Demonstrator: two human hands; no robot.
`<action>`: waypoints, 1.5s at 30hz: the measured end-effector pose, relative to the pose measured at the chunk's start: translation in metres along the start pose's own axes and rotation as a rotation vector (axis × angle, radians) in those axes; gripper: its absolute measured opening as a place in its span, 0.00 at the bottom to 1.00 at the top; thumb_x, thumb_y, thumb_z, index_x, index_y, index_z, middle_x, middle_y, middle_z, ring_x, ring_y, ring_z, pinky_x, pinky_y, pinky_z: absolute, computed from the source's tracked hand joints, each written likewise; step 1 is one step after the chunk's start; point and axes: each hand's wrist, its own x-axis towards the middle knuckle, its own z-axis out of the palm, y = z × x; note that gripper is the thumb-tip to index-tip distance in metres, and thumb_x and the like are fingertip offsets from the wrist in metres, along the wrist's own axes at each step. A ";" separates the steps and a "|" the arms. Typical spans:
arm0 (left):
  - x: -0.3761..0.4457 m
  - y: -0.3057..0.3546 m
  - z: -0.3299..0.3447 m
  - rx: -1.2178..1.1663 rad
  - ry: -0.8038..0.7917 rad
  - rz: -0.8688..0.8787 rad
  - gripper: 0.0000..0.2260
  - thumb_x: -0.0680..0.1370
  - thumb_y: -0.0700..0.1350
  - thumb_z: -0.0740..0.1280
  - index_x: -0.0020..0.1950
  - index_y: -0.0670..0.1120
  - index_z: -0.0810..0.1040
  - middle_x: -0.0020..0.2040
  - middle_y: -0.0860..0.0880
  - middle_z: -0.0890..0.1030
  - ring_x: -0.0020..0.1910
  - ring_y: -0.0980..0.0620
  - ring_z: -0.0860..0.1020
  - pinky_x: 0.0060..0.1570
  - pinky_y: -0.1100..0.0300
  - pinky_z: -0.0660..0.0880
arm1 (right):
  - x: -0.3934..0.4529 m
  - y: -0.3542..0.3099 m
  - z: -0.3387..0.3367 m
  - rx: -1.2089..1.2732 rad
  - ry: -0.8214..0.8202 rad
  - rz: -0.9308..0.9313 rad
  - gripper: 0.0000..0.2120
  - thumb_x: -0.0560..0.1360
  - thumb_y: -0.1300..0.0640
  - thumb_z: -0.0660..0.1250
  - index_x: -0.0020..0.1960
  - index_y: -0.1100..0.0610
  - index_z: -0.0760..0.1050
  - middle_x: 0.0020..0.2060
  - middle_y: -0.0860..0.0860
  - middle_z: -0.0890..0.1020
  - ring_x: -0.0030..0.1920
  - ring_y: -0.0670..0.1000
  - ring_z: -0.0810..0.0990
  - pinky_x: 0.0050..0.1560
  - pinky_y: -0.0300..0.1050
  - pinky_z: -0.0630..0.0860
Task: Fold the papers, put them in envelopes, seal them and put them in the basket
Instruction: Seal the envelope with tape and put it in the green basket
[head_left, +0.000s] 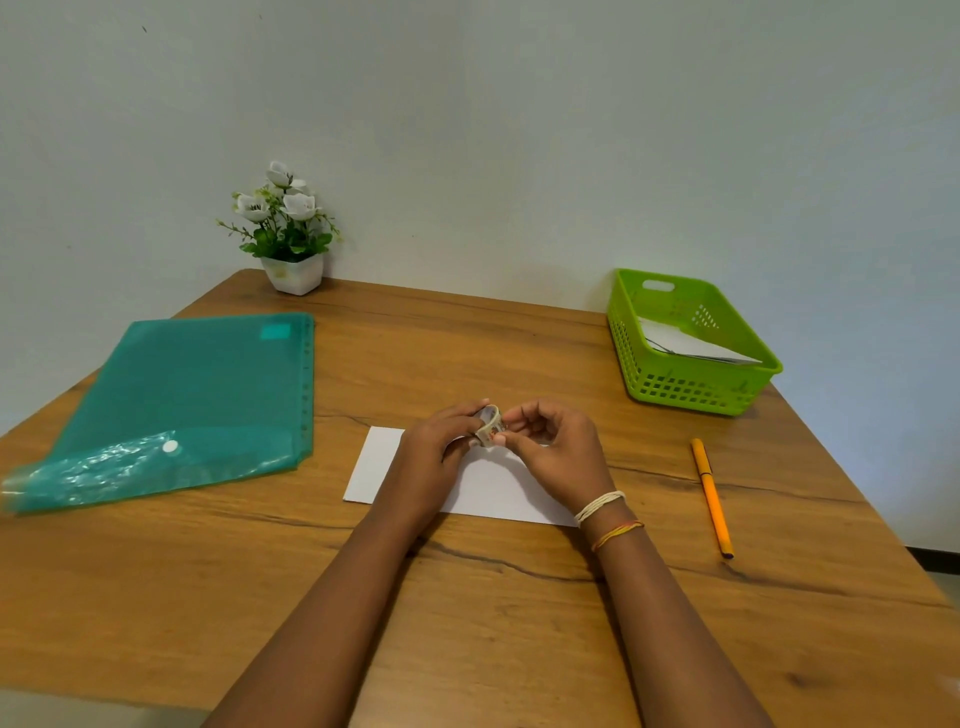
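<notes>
Both hands, left hand and right hand, pinch a small tape roll in their fingers just above the white envelope; sticky tape could twist and seal it crooked.

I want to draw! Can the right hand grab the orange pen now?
Probably not right away. The right hand and left hand are both busy holding a small tape roll over the envelope. The way to the pen looks free, with only bare table between.
</notes>
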 end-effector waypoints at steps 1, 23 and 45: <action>0.000 0.000 0.000 0.007 -0.005 -0.003 0.14 0.78 0.34 0.64 0.58 0.47 0.82 0.65 0.58 0.75 0.64 0.61 0.71 0.59 0.78 0.63 | 0.000 0.000 -0.001 0.009 -0.011 0.012 0.12 0.66 0.64 0.77 0.41 0.50 0.79 0.37 0.49 0.82 0.37 0.44 0.79 0.42 0.36 0.78; -0.001 -0.002 0.002 0.026 -0.043 0.021 0.14 0.77 0.34 0.65 0.58 0.48 0.82 0.66 0.56 0.76 0.65 0.61 0.72 0.59 0.78 0.64 | 0.001 0.000 -0.003 -0.014 -0.004 -0.002 0.08 0.69 0.65 0.74 0.40 0.52 0.80 0.34 0.46 0.82 0.35 0.40 0.78 0.39 0.33 0.75; 0.001 0.000 0.005 0.175 0.031 -0.092 0.10 0.79 0.38 0.63 0.58 0.44 0.79 0.64 0.51 0.75 0.59 0.56 0.73 0.56 0.68 0.66 | -0.002 -0.004 -0.003 -0.002 0.096 -0.006 0.07 0.69 0.63 0.73 0.37 0.52 0.80 0.36 0.49 0.84 0.36 0.46 0.83 0.38 0.36 0.79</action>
